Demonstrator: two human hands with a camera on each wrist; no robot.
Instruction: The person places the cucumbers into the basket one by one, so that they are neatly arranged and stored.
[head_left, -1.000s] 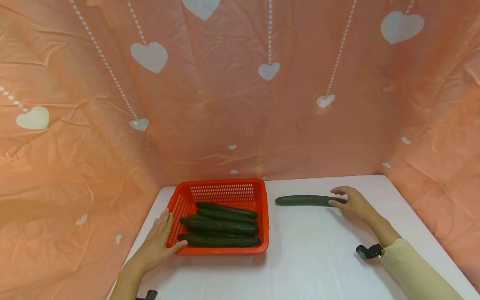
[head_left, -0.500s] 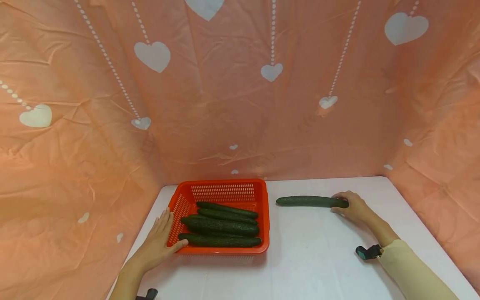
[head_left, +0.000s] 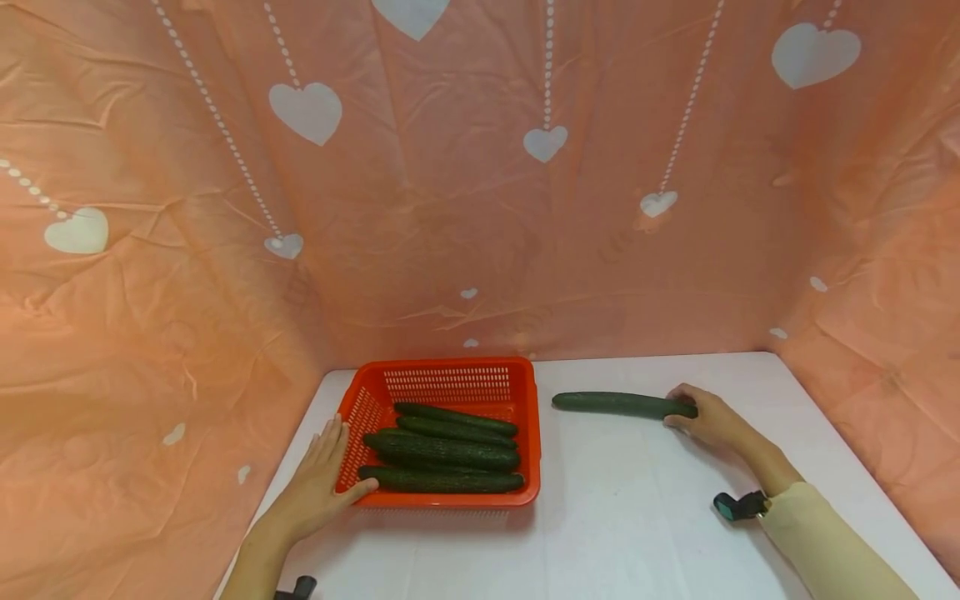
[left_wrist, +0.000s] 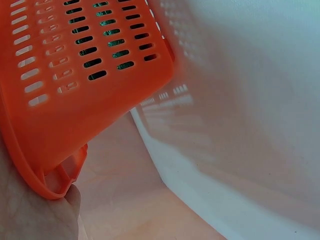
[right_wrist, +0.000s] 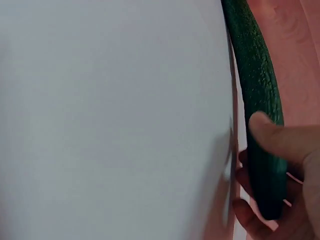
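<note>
A long dark green cucumber (head_left: 618, 404) (right_wrist: 256, 95) lies crosswise on the white table (head_left: 637, 508), right of an orange plastic basket (head_left: 448, 373). My right hand (head_left: 705, 417) grips the cucumber's right end, thumb over it and fingers curled under, as the right wrist view shows. Several more cucumbers (head_left: 442, 454) lie side by side in the basket. My left hand (head_left: 318, 483) rests flat against the basket's left wall, fingers straight, thumb along the front rim; the left wrist view shows the slotted basket wall (left_wrist: 70, 65) close up.
Pink cloth with white hearts (head_left: 480, 167) hangs behind and on both sides of the table. A small black and teal device (head_left: 738, 504) sits at my right wrist. Bare table (head_left: 622, 533) lies in front of the basket.
My right hand went from hovering open over the cucumber's right end to closing around it. The cucumber's grasped end has shifted slightly. The left hand stayed on the basket.
</note>
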